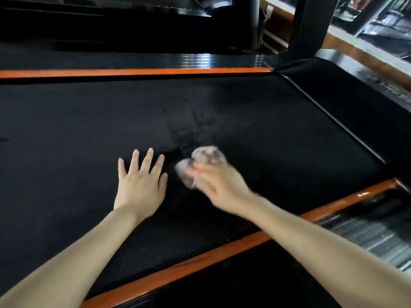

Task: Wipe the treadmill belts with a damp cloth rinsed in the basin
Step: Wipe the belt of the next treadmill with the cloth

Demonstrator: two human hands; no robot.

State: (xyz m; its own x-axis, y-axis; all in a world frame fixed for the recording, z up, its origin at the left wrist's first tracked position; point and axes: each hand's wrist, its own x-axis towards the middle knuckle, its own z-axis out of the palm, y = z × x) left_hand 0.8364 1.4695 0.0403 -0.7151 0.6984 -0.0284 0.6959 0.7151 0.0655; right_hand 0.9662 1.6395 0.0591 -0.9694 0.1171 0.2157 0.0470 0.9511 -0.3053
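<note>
The left hand [140, 185] lies flat on the black belt [66, 130], palm down, fingers straight and spread wide. Just to its right, the right hand [219, 185] holds a pale, bunched cloth [200, 161] against the belt, fingers curled round it; both are blurred. A dull, streaked patch [184, 127] marks the belt just beyond the cloth. An orange strip [133, 72] edges the belt's far side and another [200, 258] its near side. At right, a ribbed rail [367, 236] runs beside the near strip, and a dark post [311, 23] rises at the far corner.
</note>
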